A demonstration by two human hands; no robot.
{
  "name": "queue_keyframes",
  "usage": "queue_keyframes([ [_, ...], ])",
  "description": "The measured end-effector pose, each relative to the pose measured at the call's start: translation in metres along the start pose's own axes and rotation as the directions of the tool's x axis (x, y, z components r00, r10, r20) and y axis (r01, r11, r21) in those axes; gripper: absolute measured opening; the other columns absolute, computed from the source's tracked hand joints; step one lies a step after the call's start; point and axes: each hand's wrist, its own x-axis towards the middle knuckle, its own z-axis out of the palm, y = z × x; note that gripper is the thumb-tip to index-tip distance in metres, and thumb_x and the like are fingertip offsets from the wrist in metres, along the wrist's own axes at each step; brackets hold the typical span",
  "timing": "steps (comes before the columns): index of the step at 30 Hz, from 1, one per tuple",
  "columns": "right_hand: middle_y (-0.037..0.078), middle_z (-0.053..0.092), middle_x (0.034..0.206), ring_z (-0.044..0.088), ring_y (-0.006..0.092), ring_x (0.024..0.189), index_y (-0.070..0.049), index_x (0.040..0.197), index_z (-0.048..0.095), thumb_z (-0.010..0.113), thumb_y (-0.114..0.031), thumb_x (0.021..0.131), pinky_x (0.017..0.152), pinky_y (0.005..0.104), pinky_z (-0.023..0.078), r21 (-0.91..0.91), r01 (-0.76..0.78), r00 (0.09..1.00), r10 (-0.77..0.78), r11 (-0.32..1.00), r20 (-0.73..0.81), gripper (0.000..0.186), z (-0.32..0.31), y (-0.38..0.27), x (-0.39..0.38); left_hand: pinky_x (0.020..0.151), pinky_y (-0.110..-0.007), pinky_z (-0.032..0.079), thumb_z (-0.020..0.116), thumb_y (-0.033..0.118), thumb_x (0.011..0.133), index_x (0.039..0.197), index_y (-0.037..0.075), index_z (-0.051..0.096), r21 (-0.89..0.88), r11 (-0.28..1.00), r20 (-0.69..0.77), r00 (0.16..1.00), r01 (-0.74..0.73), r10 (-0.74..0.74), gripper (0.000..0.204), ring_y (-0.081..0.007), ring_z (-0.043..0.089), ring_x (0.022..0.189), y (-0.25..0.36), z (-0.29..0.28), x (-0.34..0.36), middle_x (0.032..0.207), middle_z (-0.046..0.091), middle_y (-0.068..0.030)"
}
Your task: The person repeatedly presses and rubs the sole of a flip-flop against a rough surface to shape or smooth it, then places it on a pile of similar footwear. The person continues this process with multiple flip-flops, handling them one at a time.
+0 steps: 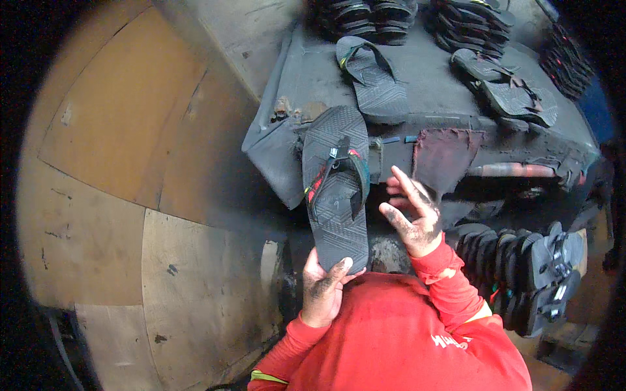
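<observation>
A black flip-flop (pixel 334 189) with a patterned footbed and a strap edged in red and green points away from me. My left hand (pixel 325 287) grips it by the near end, thumb on top and fingers underneath. To its right, my right hand (pixel 415 215) is raised with fingers apart, touching nothing; dark smudges mark its thumb. Just beyond the held one, another dark flip-flop (pixel 378 81) lies on the dusty grey worktable (pixel 430 98).
Stacks of dark flip-flops (pixel 365 18) (pixel 473 29) stand along the table's far side, and a loose pair (pixel 505 88) lies at the right. A dark red cloth (pixel 450 156) hangs over the front edge. More flip-flops (pixel 521 270) are lined up below right. Wooden panels (pixel 130 163) fill the left.
</observation>
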Motion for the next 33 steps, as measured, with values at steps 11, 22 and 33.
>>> queue_keyframes([
  [11,0.015,0.064,0.127,0.06,0.0328,0.117,-0.006,0.13,0.058,0.058,-0.052,0.095,0.103,0.0507,0.045,0.884,-0.454,0.734,0.514,-0.115,0.444,0.057,0.048,0.054,-0.059,0.104,-0.052,0.045,0.07,0.006,0.086,0.12,0.012,0.063,0.597,-0.524,0.801,0.492,-0.608,0.342,0.035,-0.0347,0.051,0.13,-0.015,-0.143,-0.002,0.135,0.058,-0.0122],
  [22,0.015,0.069,0.115,0.067,0.0338,0.105,-0.006,0.118,0.064,0.066,-0.046,0.092,0.096,0.0516,0.051,0.933,-0.358,0.598,0.763,-0.018,0.244,0.048,0.065,0.114,-0.068,0.104,-0.056,0.044,0.079,0.003,0.076,0.146,0.016,0.037,-0.156,0.977,0.08,0.988,0.145,-0.134,0.082,-0.0305,0.047,0.132,0.0,-0.111,0.027,0.141,0.049,-0.0104],
  [33,0.016,0.061,0.131,0.059,0.0348,0.118,-0.005,0.129,0.058,0.069,-0.05,0.09,0.104,0.0519,0.046,0.903,-0.355,0.499,0.768,-0.243,0.402,0.061,0.09,0.172,-0.049,0.094,-0.029,0.048,0.075,-0.002,0.083,0.117,0.0,0.056,0.297,0.955,-0.119,0.991,-0.017,0.054,0.039,-0.0149,0.062,0.101,0.016,-0.027,0.082,0.113,0.065,-0.0081],
])
